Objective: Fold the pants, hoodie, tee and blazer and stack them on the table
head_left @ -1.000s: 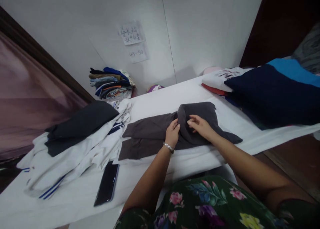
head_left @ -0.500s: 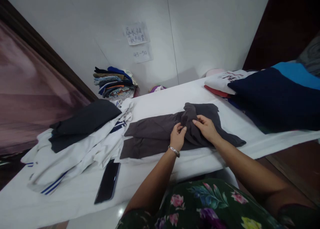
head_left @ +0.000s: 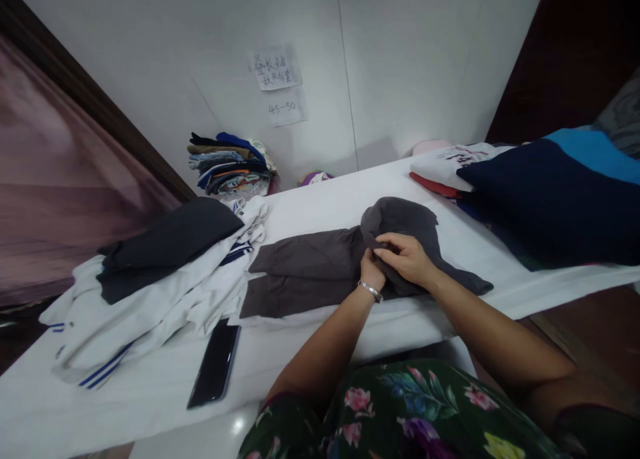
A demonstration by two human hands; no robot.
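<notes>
Dark grey cloth garment (head_left: 340, 262), laid across a white-draped counter (head_left: 320, 209), is pinched near its middle by the right hand (head_left: 411, 260); it is also touched by the left hand (head_left: 373, 272), whose grip, partly hidden, cannot be told.

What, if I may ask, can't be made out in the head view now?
All in the head view:
Left hand: most fingers hidden by the right hand and gray garment.
Navy garment: cut off by the right edge.
White clothes: partly covered by the black garment.
Purple object: lower part hidden by the table.
</notes>
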